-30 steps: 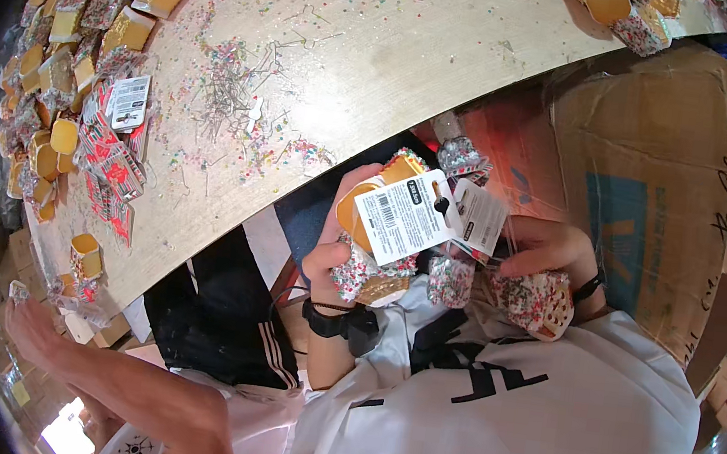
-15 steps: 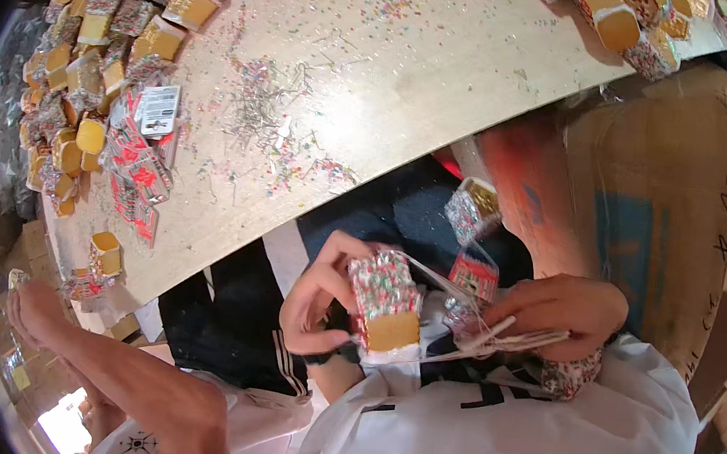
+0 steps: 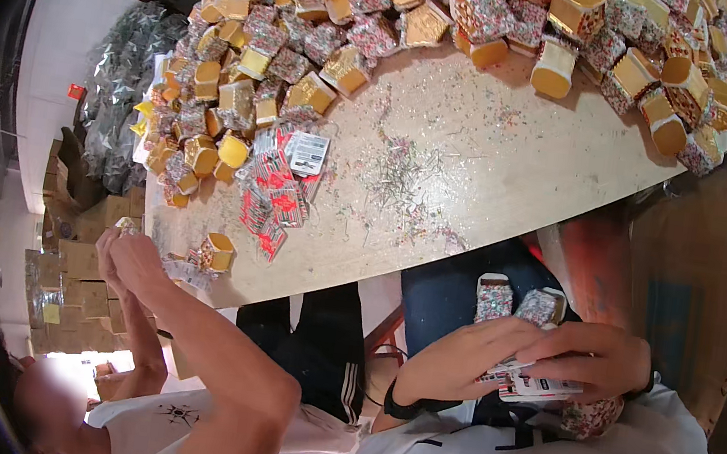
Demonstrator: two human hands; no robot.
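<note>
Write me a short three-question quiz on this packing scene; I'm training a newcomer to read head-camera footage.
1. True or false: the person's left hand and right hand both rest flat on the pale speckled wooden table.
2. Multiple choice: where is the flat stack of white printed cards? A) on the table beside the red packets; B) held between the person's two hands; C) in the co-worker's raised hand.
3. Fill in: the heap of small gold and confetti-patterned boxes lies along the table's ____ edge from the person.

Key: 1 false; 2 B; 3 far.
</note>
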